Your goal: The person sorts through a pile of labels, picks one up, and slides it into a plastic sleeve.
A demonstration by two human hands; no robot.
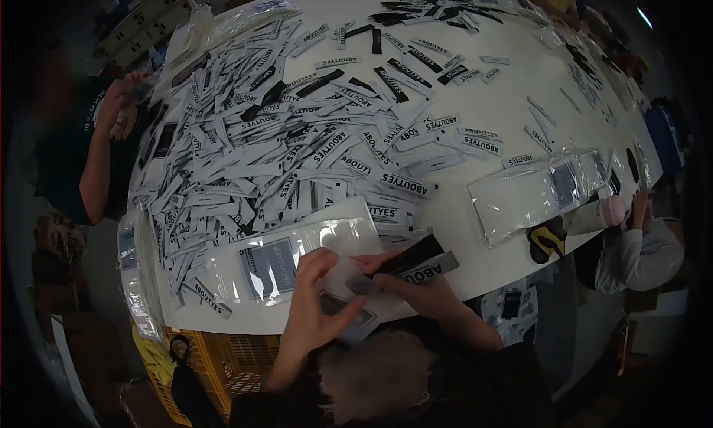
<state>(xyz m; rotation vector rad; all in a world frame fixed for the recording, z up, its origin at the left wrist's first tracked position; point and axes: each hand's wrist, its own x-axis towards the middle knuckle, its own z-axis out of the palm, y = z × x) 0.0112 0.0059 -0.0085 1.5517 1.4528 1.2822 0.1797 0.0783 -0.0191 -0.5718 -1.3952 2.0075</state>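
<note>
Near the table's front edge, my left hand (316, 302) grips a small clear plastic bag (359, 324), fingers at its upper end and thumb reaching across it. My right hand (431, 302) pinches a black label strip (416, 253) and a white printed label strip (440, 268), which fan out beyond the fingers. Their inner ends meet the bag between my two hands, where fingers partly hide them. Just behind my left hand lies a stack of clear plastic bags (271, 279) with grey printed panels. A large heap of white and black labels (290, 146) spreads behind that stack.
The white table (512, 101) carries another label pile (438, 11) at the far side and a plastic-wrapped packet (512, 198) at right. A person (96, 138) works at left, another person (642, 250) at right. A yellow crate (245, 354) stands below the front edge.
</note>
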